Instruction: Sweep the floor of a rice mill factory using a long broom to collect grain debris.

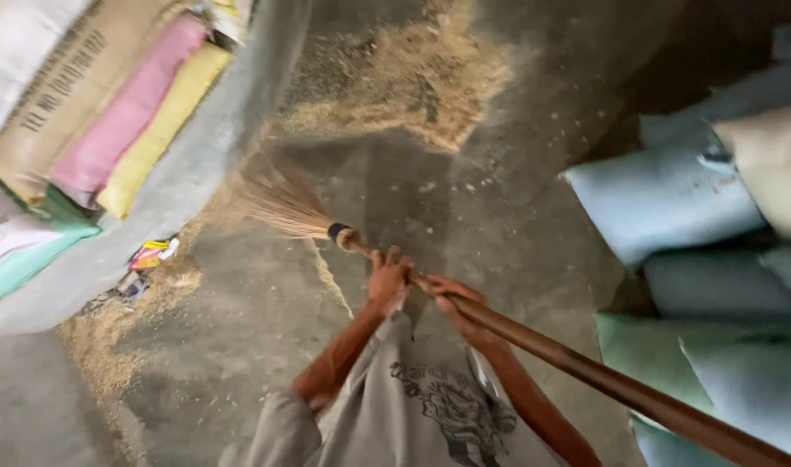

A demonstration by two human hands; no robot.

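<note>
A long broom with a brown wooden handle (603, 380) and straw-coloured bristles (278, 203) reaches across a grey concrete floor (265, 329). My left hand (387, 278) grips the handle close to the black collar near the bristles. My right hand (451, 298) grips the handle just behind it. The bristles rest on the floor beside a spread of tan husk or grain dust (404, 73), which lies further ahead.
Stacked sacks in white, tan, pink, yellow and green (110, 112) sit on a raised ledge at the left. Pale blue, green and cream sacks (707, 233) are piled at the right. More tan dust (110, 337) and small litter (149, 259) lie along the ledge's foot.
</note>
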